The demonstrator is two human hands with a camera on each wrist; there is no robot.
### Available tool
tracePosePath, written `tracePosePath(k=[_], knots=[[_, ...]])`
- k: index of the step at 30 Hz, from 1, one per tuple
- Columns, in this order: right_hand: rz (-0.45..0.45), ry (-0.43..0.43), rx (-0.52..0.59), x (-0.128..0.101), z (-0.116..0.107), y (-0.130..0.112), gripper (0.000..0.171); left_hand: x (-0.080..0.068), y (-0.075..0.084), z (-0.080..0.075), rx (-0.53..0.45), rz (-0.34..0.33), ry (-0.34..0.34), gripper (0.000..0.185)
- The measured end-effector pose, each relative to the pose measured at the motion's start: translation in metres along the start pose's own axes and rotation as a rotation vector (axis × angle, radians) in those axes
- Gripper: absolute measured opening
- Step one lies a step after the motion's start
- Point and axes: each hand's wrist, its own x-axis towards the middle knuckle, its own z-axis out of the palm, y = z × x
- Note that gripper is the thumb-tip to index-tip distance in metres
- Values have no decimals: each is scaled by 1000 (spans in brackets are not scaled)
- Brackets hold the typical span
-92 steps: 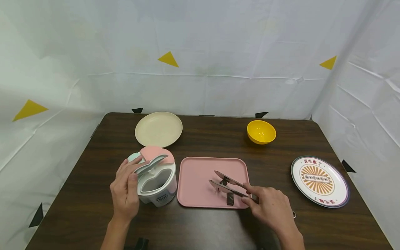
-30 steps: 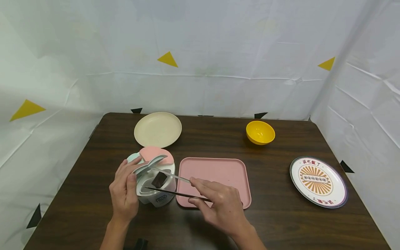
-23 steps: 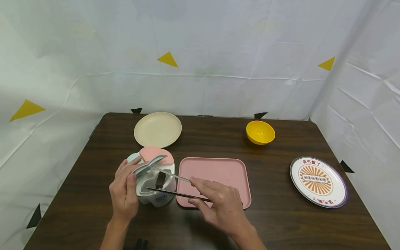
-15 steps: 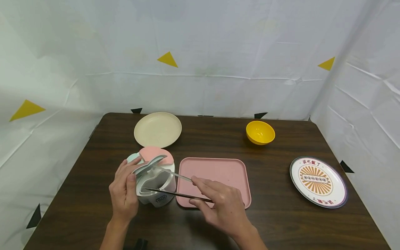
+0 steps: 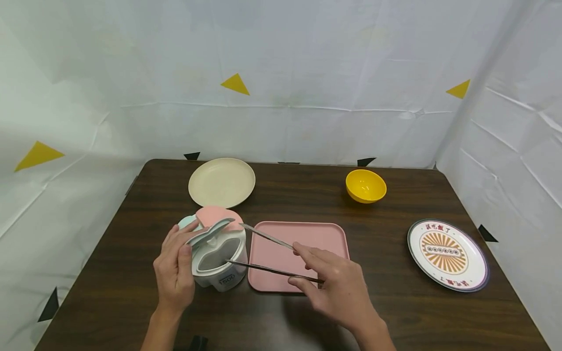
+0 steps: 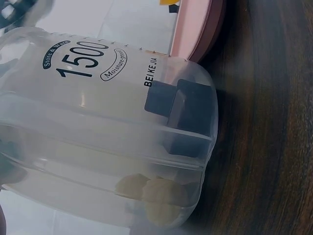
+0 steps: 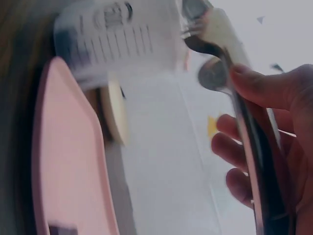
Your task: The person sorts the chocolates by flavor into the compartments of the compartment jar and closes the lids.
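Right hand (image 5: 340, 287) pinches tongs (image 5: 268, 253), arms spread, tips empty at the canister (image 5: 218, 261) mouth, long axis running left. Left hand (image 5: 175, 268) holds its lid (image 5: 210, 229) tipped up; dark block (image 6: 188, 117) lies inside.

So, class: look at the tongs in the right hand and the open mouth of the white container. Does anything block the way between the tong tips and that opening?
Nothing visible does. The left hand holds the lid tipped up, so the container is open, and the tongs in the right hand are spread at its rim.

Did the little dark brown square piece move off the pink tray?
Yes. The dark brown square piece left the pink square tray, going left, and now lies inside the clear plastic container beside it.
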Motion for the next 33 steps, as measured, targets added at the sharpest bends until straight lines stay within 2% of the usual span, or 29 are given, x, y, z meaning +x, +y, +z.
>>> tracePosePath(k=[6,13,17,21,24,33], knots=[[125,-78,-111,-17,-24,24,58,0,0,0,-5,4,0,27],[385,-321,-223,-35,-49,47,52,0,0,0,-8,2,-4,27],[472,-427,-240,-42,-60,56,49,0,0,0,-6,0,-8,27],[524,-517,-230,-47,-67,63,49,0,1,0,-3,-1,-8,27],[550,-547,-227,-51,-69,67,48,0,0,0,-3,-3,-10,27],[561,-552,-222,-58,-69,75,45,-1,0,-1,1,-7,-12,27]])
